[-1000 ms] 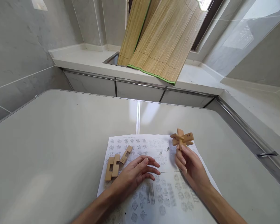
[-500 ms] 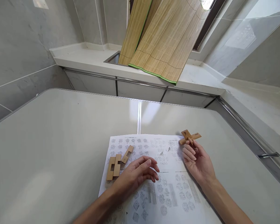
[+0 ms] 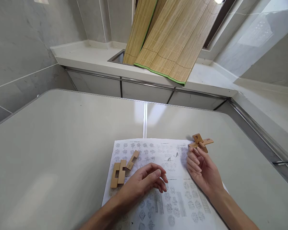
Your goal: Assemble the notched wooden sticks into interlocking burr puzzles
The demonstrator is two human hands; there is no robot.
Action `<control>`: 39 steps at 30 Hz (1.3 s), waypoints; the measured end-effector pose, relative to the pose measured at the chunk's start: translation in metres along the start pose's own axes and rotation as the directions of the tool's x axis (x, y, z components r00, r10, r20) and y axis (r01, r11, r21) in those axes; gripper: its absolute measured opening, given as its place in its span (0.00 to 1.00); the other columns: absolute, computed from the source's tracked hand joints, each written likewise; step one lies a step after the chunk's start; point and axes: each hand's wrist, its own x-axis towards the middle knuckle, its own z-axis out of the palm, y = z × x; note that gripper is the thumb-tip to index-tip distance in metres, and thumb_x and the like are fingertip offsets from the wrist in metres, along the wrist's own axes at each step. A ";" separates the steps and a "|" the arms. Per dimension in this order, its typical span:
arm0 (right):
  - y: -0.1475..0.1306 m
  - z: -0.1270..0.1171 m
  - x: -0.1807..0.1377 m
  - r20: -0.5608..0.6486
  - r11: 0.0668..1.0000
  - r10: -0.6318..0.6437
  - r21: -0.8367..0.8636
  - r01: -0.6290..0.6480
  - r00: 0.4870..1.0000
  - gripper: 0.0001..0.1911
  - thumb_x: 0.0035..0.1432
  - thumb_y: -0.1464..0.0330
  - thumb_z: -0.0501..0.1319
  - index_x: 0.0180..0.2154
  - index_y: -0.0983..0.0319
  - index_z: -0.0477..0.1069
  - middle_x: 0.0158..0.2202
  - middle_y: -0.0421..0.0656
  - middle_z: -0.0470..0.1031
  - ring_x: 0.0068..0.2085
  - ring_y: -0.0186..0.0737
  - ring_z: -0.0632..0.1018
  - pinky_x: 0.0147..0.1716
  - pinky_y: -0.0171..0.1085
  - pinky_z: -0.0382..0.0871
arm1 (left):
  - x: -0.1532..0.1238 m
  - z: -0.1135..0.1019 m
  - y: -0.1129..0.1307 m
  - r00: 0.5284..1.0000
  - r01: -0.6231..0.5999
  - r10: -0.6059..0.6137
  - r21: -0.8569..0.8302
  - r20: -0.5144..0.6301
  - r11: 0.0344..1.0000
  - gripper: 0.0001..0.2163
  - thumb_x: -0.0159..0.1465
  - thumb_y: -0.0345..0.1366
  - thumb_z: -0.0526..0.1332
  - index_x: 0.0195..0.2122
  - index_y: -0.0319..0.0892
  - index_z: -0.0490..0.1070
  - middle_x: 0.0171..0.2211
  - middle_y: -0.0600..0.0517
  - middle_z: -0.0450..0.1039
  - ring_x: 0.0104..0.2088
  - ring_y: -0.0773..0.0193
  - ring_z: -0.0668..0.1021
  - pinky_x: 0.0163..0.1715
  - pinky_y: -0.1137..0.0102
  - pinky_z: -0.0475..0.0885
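The fingers (image 3: 194, 160) of the right hand (image 3: 206, 174) are pinched on a small wooden cross (image 3: 201, 142), thumb and first finger tight on its near arm. The cross sits at the far right corner of the paper (image 3: 146, 150), and it may just touch the table (image 3: 62, 143), but that is hard to see. The left hand (image 3: 144, 182) lies on the paper with its fingers (image 3: 156, 175) curled loosely and a little apart, holding nothing. Just left of it, two flat blocks (image 3: 118, 173) lie side by side at the paper's edge, with a smaller block (image 3: 133, 159) tilted against them. Past the table is a white counter (image 3: 86, 59) with a mat (image 3: 168, 38) leaning on it.
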 end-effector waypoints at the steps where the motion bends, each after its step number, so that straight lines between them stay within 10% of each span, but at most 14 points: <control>1: 0.003 0.002 -0.002 0.008 0.996 -0.010 -0.088 0.010 1.000 0.09 0.66 0.63 0.68 0.39 0.60 0.71 0.22 0.31 0.60 0.18 0.25 0.60 0.17 0.26 0.63 | 0.000 0.000 0.001 1.000 0.003 -0.003 0.017 0.004 1.000 0.15 0.71 0.48 0.65 0.44 0.39 0.74 0.40 0.47 0.75 0.39 0.62 0.78 0.47 0.64 0.71; 12: 0.020 -0.001 -0.012 0.157 0.846 -0.012 -0.525 0.093 0.988 0.15 0.69 0.58 0.67 0.35 0.59 0.68 0.23 0.33 0.63 0.19 0.29 0.64 0.21 0.33 0.56 | -0.015 0.017 0.017 0.997 -0.037 0.000 0.482 0.075 0.875 0.09 0.73 0.42 0.60 0.46 0.43 0.73 0.42 0.49 0.78 0.43 0.60 0.80 0.48 0.64 0.74; 19: 0.022 0.003 -0.014 0.233 0.772 -0.008 -0.617 0.154 0.973 0.13 0.70 0.58 0.65 0.36 0.59 0.70 0.23 0.34 0.66 0.20 0.30 0.66 0.23 0.34 0.60 | -0.034 -0.001 0.040 0.888 -0.382 0.377 0.877 0.262 0.291 0.06 0.72 0.31 0.59 0.46 0.45 0.74 0.45 0.48 0.80 0.48 0.58 0.80 0.55 0.60 0.74; 24: 0.021 0.007 -0.017 0.241 0.725 -0.005 -0.668 0.170 0.970 0.14 0.70 0.56 0.65 0.36 0.58 0.70 0.21 0.33 0.65 0.20 0.31 0.65 0.24 0.34 0.61 | -0.039 -0.041 0.052 0.879 -0.219 0.429 0.975 0.209 -0.025 0.19 0.71 0.36 0.63 0.62 0.49 0.67 0.64 0.46 0.70 0.66 0.50 0.69 0.67 0.51 0.67; 39: 0.019 0.013 -0.019 0.266 0.619 0.026 -0.762 0.194 0.964 0.17 0.69 0.52 0.63 0.35 0.58 0.70 0.20 0.35 0.68 0.21 0.34 0.67 0.26 0.36 0.64 | -0.056 -0.061 0.064 0.954 -0.170 0.257 0.984 0.154 0.044 0.36 0.63 0.41 0.71 0.71 0.56 0.59 0.67 0.43 0.65 0.63 0.43 0.72 0.60 0.51 0.75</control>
